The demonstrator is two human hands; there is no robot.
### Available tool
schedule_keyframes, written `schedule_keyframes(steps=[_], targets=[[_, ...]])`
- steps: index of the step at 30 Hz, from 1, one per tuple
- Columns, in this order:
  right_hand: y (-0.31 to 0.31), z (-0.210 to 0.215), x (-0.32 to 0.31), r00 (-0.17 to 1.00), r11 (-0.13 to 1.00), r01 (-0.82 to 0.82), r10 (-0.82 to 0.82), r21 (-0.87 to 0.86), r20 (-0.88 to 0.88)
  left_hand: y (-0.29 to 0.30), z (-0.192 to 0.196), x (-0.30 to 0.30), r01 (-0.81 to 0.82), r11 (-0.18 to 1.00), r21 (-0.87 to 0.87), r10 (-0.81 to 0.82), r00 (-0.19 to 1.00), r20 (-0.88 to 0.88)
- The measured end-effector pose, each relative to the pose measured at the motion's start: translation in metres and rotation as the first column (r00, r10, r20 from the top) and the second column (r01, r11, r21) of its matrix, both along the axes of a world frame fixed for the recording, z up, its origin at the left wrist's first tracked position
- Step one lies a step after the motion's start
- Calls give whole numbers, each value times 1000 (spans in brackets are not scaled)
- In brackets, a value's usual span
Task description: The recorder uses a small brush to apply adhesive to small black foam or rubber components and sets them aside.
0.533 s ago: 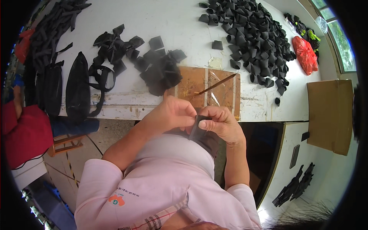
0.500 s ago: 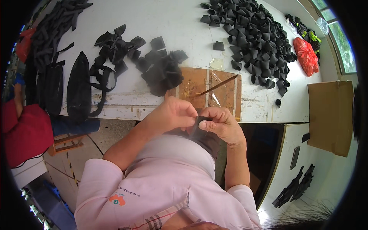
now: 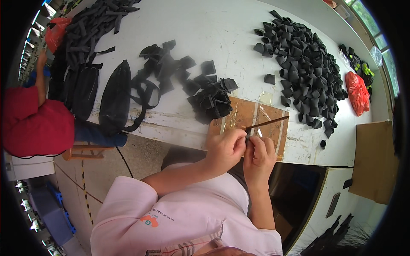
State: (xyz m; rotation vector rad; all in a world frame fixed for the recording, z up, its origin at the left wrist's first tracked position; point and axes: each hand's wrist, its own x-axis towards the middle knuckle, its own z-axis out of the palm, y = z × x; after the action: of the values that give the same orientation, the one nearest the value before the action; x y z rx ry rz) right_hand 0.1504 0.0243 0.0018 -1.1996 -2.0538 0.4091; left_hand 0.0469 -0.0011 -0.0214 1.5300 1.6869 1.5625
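Observation:
At the table's front edge, my left hand (image 3: 227, 149) and my right hand (image 3: 259, 158) meet with fingertips pinched together. Between them sits a small black fabric piece (image 3: 248, 140), mostly hidden by the fingers. Just beyond the fingertips, a thin brown stick (image 3: 271, 122) lies across a brown board (image 3: 278, 137) marked with pale tape strips. A stack of flat black squares (image 3: 213, 101) rests at the board's left corner, near my left hand.
Rolled black loops (image 3: 305, 70) form a large heap at the right. Further left lie loose black squares (image 3: 164, 64), black pouches (image 3: 115, 98) and black strips (image 3: 85, 34). A red bag (image 3: 357, 93) and cardboard box (image 3: 373, 160) stand right. A person in red (image 3: 36, 115) sits left.
My view has shifted, so the table sits lower and further right. My hands have drawn closer together at the fingertips, and the black piece shows less than before.

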Motion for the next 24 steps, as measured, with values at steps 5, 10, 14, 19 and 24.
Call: schedule_keyframes(steps=[5, 10, 14, 19, 24], targets=[[5, -24, 11, 949, 976, 51, -113, -211, -293, 14, 28, -17, 524, 847, -92, 25, 134, 991], [11, -10, 30, 388, 353, -683, -567, -639, -727, 12, 11, -14, 523, 847, -101, -124, 378, 917], [16, -7, 23, 149, 220, -900, -655, -376, -741, 13, 21, 0, 249, 958, -143, -126, 811, 571], [39, 45, 27, 645, 559, -548, -191, -622, -740, 40, 51, -21, 614, 771, 167, -101, -142, 985], [75, 68, 25, 632, 566, -609, -78, -556, -771, 60, 67, -31, 655, 674, 341, -89, -386, 918]])
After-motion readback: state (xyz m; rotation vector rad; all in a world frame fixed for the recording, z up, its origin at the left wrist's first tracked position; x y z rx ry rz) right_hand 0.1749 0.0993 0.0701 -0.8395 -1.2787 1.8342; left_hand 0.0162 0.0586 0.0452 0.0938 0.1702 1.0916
